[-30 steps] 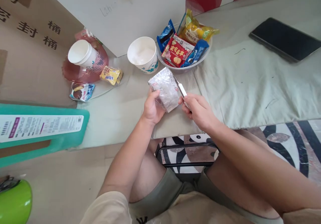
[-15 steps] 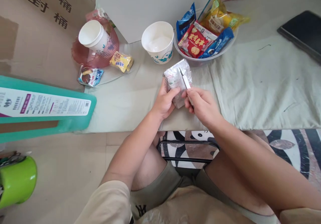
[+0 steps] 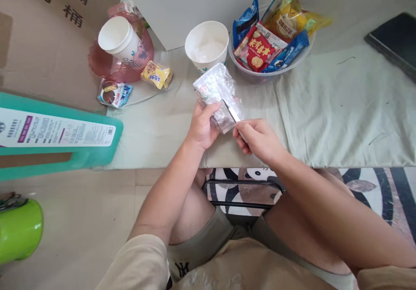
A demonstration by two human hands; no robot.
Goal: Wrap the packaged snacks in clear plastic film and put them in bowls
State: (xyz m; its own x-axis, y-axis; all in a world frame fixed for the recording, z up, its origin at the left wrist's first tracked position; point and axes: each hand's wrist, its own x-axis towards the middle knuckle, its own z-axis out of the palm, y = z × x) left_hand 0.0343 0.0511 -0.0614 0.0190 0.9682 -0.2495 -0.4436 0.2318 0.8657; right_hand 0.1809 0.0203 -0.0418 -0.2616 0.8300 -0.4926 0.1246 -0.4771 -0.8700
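My left hand (image 3: pixel 204 125) grips a box-like packet (image 3: pixel 217 90) wrapped in crinkled clear film, its thumb lying across the near face. The contents under the shiny film are hard to make out. In my right hand (image 3: pixel 258 137) is a white-handled utility knife (image 3: pixel 233 113), its dark tip pointing up and left against the film. Whether the tip has pierced the wrap I cannot tell. Just behind the packet stands a white paper cup (image 3: pixel 208 43) with a leafy print, its lower part partly covered by the packet.
A clear bowl (image 3: pixel 269 78) of snack packets stands right of the cup. At left are a red translucent basket (image 3: pixel 97 64), more paper cups (image 3: pixel 118 38) and small snack packs (image 3: pixel 157 75). A green jug (image 3: pixel 112 145), cardboard box (image 3: pixel 48 60) and dark device (image 3: pixel 394 43) lie around.
My left hand has shifted left with the packet, which is tilted differently. The knife tip has moved down the packet's face. The view has shifted slightly.
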